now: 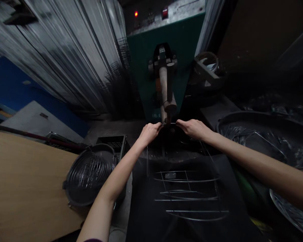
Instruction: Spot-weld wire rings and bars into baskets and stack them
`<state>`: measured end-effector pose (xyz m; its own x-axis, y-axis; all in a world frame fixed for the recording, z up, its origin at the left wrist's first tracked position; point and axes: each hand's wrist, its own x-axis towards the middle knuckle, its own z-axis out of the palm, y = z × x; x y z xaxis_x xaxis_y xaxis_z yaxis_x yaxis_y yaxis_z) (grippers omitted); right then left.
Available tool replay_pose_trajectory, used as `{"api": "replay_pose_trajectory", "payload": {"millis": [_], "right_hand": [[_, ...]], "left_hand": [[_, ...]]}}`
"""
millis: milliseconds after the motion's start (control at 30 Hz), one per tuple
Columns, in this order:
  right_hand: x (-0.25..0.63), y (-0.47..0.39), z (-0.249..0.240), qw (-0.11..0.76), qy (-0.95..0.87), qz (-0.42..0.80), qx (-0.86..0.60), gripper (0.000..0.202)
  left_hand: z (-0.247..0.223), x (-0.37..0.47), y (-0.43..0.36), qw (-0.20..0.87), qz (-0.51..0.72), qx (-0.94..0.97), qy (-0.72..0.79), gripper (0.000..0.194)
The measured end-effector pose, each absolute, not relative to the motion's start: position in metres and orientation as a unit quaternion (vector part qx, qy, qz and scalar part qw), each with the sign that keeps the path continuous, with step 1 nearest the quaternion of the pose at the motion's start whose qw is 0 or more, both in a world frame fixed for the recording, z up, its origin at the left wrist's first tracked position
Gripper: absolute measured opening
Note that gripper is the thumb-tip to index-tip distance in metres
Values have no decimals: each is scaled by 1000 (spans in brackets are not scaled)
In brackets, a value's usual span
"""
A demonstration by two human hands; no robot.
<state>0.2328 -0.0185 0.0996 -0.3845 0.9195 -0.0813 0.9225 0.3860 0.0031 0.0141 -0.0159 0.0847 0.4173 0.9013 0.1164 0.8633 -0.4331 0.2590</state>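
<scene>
My left hand is closed on the left end of a thin metal wire at the top of a wire frame. Pinched in the fingers of my right hand is the right end of the same wire. Between the two hands, the wire sits at the lower tip of a machine's cylindrical metal arm; whether they touch is hard to tell. Thin side wires drop from my hands to several straight and curved crossbars, which lie over a dark cloth on my lap.
Behind my hands stands a green machine housing with a lit red lamp. A black basin of wire rings is at left, beside a black crate and a wooden board. Right, a large dark basin holds wire pieces.
</scene>
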Motion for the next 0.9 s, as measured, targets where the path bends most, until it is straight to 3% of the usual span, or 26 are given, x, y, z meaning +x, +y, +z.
{"api": "replay_pose_trajectory", "payload": {"millis": [500,600,800,900], "right_hand": [[224,-19,103,9,830,-29,556,40],[233,-18,106,-10,833,-77,548,40],[259,-36,106,40,829,-168,531,36],[265,-59,101,-37,820,-150,551,34]], "left_hand": [[84,4,-16,80,123,832,536,33],[82,3,-14,82,129,835,528,32],[87,12,-25,107,156,814,549,31],[90,-3,-61,191,239,780,545,33]]}}
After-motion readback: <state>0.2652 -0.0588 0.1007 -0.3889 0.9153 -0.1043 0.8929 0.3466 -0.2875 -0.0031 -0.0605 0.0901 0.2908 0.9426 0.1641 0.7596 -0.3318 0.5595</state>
